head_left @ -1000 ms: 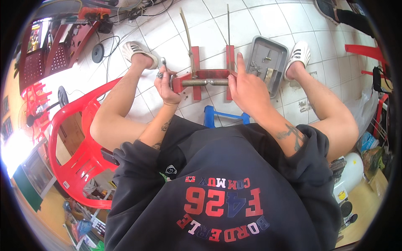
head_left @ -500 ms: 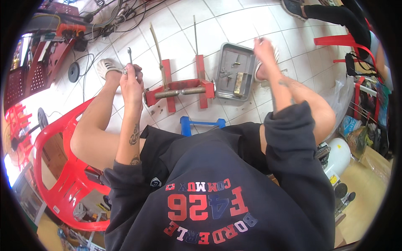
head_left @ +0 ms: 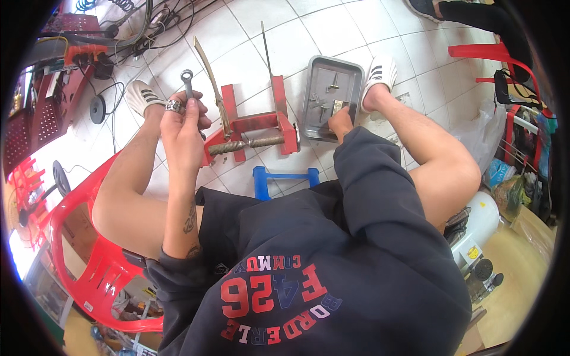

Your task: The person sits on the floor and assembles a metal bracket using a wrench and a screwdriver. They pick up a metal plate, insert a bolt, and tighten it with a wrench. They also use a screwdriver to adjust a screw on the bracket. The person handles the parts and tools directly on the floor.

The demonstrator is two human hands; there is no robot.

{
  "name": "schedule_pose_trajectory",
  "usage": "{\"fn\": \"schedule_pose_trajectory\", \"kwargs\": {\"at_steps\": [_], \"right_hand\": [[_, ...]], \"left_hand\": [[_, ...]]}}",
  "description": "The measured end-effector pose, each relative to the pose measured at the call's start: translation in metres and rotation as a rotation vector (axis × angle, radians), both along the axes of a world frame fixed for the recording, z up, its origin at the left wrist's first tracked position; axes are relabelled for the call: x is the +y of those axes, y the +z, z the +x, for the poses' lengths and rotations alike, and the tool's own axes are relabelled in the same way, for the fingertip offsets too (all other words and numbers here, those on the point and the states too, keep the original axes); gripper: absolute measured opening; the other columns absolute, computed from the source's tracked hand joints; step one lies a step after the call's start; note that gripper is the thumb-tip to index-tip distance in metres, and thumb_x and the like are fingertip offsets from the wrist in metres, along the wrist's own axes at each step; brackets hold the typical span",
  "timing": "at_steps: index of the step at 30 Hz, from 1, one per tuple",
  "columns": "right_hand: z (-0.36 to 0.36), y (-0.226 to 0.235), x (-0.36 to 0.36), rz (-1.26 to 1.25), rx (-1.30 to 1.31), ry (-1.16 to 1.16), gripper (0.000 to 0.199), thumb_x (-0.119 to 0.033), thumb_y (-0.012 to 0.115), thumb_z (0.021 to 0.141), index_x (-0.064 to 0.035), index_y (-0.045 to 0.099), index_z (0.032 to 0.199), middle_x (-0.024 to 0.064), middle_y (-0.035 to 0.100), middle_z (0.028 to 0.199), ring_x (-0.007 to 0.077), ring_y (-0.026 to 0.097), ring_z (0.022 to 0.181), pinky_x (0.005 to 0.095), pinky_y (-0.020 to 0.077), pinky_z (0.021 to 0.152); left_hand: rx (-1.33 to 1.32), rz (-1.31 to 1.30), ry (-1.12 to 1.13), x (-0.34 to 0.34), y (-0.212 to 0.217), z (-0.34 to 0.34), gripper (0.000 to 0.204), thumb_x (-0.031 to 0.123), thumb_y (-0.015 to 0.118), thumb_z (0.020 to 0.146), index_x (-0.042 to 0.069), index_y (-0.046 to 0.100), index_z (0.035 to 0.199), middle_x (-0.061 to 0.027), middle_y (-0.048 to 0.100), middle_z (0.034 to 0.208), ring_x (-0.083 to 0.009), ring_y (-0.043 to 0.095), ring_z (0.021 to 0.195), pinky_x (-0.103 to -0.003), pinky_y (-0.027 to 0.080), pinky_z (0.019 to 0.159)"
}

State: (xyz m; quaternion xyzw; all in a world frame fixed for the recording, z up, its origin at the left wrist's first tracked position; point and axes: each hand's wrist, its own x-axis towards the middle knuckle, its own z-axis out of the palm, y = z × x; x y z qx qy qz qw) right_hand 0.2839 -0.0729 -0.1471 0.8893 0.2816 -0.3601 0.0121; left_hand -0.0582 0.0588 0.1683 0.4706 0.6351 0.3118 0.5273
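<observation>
Head view: we find the brass-coloured block (head_left: 338,106) inside the grey tray (head_left: 318,71), just ahead of the right hand (head_left: 341,123), the nearer one; whether its fingers pinch it, we cannot tell. The left hand (head_left: 183,126) is curled around a smooth steel wrench (head_left: 187,78), ring end pointing away; between stands a red frame (head_left: 255,123) with a ridged rod (head_left: 224,147).

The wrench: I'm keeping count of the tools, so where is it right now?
In the head view, the wrench is left of centre, held in the left hand with its ring end toward the top, just left of the red metal frame.
</observation>
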Motion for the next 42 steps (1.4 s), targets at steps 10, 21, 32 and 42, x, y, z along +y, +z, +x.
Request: {"fn": "schedule_pose_trajectory", "kwargs": {"at_steps": [10,21,32,42], "right_hand": [[-0.005,0.015,0.006,0.283,-0.15,0.18,0.038,-0.021,0.071,0.085,0.0005,0.059,0.113,0.0229,0.067,0.107,0.0421,0.066,0.101,0.05,0.0522,0.088],[-0.032,-0.04,-0.004,0.177,-0.059,0.088,0.036,-0.026,0.077,0.081,0.0047,0.067,0.097,0.0273,0.068,0.105,0.0428,0.065,0.104,0.0477,0.053,0.089],[-0.032,-0.014,-0.01,0.156,0.071,0.125,0.033,-0.031,0.075,0.084,0.0002,0.07,0.095,0.0219,0.071,0.102,0.0369,0.068,0.101,0.0468,0.0531,0.084],[-0.015,-0.026,-0.01,0.155,-0.232,-0.228,0.045,-0.029,0.074,0.084,0.0031,0.058,0.112,0.0296,0.062,0.12,0.0436,0.063,0.11,0.0467,0.0503,0.093]], "left_hand": [[-0.056,0.011,-0.008,0.0,0.006,0.009,0.025,0.017,0.048,0.103,0.0,0.061,0.117,0.0027,0.051,0.078,-0.0054,0.048,0.063,-0.02,0.037,0.051],[-0.153,0.017,-0.018,-0.003,0.008,0.02,0.03,0.009,0.048,0.103,-0.004,0.054,0.129,-0.0018,0.057,0.08,-0.0057,0.051,0.064,-0.022,0.042,0.057],[-0.212,0.001,-0.031,-0.004,0.025,0.025,0.029,0.01,0.05,0.101,-0.005,0.055,0.126,-0.0045,0.062,0.083,-0.007,0.054,0.064,-0.024,0.046,0.06],[-0.166,0.053,-0.029,0.0,0.035,0.023,0.031,0.011,0.049,0.101,-0.006,0.055,0.125,-0.0087,0.067,0.091,-0.0111,0.061,0.069,-0.027,0.052,0.063]]}}
